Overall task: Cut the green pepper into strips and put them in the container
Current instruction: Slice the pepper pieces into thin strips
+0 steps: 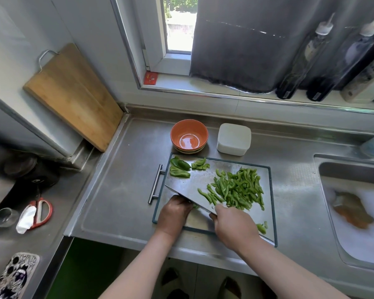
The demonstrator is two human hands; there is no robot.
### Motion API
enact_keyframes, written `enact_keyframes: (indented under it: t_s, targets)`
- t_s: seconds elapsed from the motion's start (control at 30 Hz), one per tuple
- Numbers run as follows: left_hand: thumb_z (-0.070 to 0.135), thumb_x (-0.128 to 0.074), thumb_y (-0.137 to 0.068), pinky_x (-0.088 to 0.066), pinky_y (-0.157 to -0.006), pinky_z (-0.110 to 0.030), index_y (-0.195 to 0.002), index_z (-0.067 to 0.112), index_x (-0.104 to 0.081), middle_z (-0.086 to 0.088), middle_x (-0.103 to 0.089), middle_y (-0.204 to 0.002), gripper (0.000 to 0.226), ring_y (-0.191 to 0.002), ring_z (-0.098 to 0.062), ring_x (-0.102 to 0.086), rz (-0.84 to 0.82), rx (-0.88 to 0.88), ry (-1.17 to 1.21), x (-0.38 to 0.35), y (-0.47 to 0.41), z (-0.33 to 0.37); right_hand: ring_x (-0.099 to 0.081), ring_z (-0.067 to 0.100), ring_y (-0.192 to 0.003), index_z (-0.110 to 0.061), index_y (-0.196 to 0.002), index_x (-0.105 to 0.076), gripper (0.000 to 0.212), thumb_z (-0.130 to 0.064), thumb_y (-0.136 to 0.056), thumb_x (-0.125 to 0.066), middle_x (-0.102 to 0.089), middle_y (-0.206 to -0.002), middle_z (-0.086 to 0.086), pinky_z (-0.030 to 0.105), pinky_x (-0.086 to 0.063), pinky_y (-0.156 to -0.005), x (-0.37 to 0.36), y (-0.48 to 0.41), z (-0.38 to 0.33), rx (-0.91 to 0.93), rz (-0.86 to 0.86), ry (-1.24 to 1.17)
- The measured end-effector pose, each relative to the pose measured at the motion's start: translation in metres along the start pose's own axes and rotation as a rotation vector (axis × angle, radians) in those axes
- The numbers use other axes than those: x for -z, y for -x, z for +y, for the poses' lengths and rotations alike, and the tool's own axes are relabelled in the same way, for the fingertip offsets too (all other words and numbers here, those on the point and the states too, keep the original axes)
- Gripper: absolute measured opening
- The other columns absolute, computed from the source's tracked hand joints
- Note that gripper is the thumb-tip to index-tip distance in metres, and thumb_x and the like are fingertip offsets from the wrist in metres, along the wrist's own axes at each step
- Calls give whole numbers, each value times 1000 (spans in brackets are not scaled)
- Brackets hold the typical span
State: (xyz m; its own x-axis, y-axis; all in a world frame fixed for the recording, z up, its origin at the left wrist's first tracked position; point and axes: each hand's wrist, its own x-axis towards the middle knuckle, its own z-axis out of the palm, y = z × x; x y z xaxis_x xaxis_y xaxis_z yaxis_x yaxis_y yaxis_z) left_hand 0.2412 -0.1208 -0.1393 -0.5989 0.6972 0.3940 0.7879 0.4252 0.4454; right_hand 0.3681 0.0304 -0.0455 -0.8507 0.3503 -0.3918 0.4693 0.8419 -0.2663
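Head view — pepper scrap (195,206) between left fingers (181,201) and cleaver (188,188).

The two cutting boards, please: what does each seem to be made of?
The board on the counter looks like brushed stainless steel: grey, reflective, with a dark rim, perhaps plastic. The board leaning on the wall looks like bamboo or wood: tan glued strips, matte.

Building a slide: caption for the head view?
Right hand holds cleaver beside left hand; pepper strips piled on cutting board.
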Motion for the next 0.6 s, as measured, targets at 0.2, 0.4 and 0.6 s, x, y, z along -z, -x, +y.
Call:
enact_keyframes:
  t_s: [0.2,0.4,0.6]
  targets:
    - [19,-81,-79,-58,-65,-28,-87,19,-80,-2,-74,-89,9,-79,-20,-68,-2,22,29,-3,1,-2,-50,31,-67,-19,-93,-44,8,-21,-100,-40,-48,-74,3,35,-31,-49,-7,-12,-1,-15,-48,46]
    - [24,-64,-88,-54,-66,-31,-83,15,-77,-2,-70,-84,17,-79,-20,-64,-9,62,50,-6,7,-3,-52,30,-73,-19,-92,-46,8,-19,-98,-43,-58,-86,6,35,-40,-60,-11,-37,-21,-70,-111,-25]
    - [9,-77,-79,-54,-61,-31,-84,15,-77,1,-67,-83,8,-80,-18,-60,-58,89,82,-1,6,-3,-63,31,-92,-18,-103,-64,30,-41,-101,-45,-69,-102,7,35,-48,-73,-4,-51,-25,-170,-129,-264]
